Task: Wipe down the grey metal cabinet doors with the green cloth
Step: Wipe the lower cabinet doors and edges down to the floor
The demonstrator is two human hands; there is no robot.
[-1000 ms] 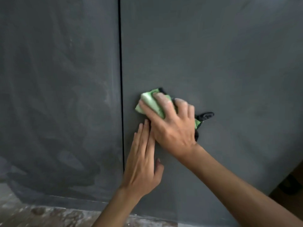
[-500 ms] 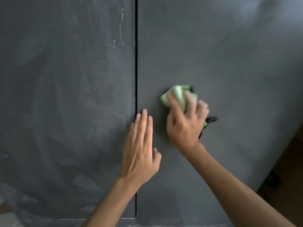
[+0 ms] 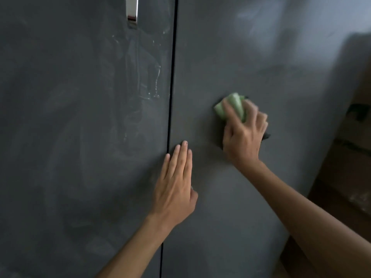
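Open run on right door (image 3: 261,57) above and to the right of green cloth (image 3: 232,106), up to the top of view. Blocked below the cloth by right hand (image 3: 244,137) gripping it, forearm slanting down to the lower right corner. Blocked lower left by left hand (image 3: 174,187), flat on the same door, fingertips just beside the seam (image 3: 170,97). Narrow bare strip between the two hands. Left door (image 3: 70,137) passable across, save metal handle (image 3: 132,13) jutting at top. Hemmed at far right by brown shapes (image 3: 345,177), blurred, beside the cabinet.
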